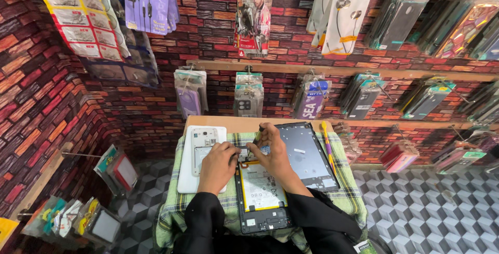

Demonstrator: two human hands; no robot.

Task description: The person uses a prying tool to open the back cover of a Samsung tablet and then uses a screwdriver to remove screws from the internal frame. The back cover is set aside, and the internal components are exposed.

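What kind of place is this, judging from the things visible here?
Probably a small phone repair and accessory shop: packaged phone cases and earphones hang on the brick-patterned wall, and an opened black tablet with exposed white battery lies on the green checked cloth.

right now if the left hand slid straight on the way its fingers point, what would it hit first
The left hand points right, across the opened tablet. Most likely it would first meet the right hand, which sits close beside it over the tablet's top edge. Depth from this overhead view is uncertain.

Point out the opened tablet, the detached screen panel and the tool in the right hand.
opened tablet [258,189]: head view, on its white battery.
detached screen panel [307,155]: head view, middle of its grey back.
tool [258,132]: head view, dark shaft above the right hand [274,145].
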